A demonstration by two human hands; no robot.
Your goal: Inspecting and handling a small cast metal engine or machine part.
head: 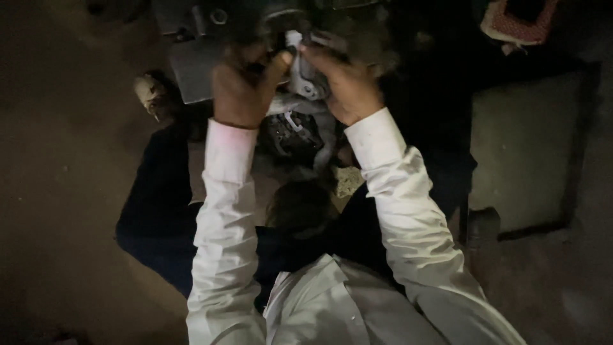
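Grey metal, scuffed and dimly lit, fills both hands of a person in a white long-sleeved shirt, seated on a dirt floor (pixel 64 191). The left hand (pixel 246 86) is closed around the dark upper side of a small machine part (pixel 306 76), thumb pressed toward its middle; the right hand (pixel 345 83) is wrapped around the paler grey side, fingers curled over the top. The part is held up in the air between the knees, just in front of a larger dark machine (pixel 211 45) at the top edge of the view.

It looks like a cast housing with a rounded body, a ring-shaped opening and some white patches, though the poor light hides finer detail. By its look it is probably stiff, fairly heavy for its size and possibly greasy, so the rounded body seems a safer hold than the thin projecting edges.

Below it lies a heap of dark parts (pixel 294 131). A patterned cloth (pixel 517 22) sits at the top right corner, beside a grey slab (pixel 523 147).
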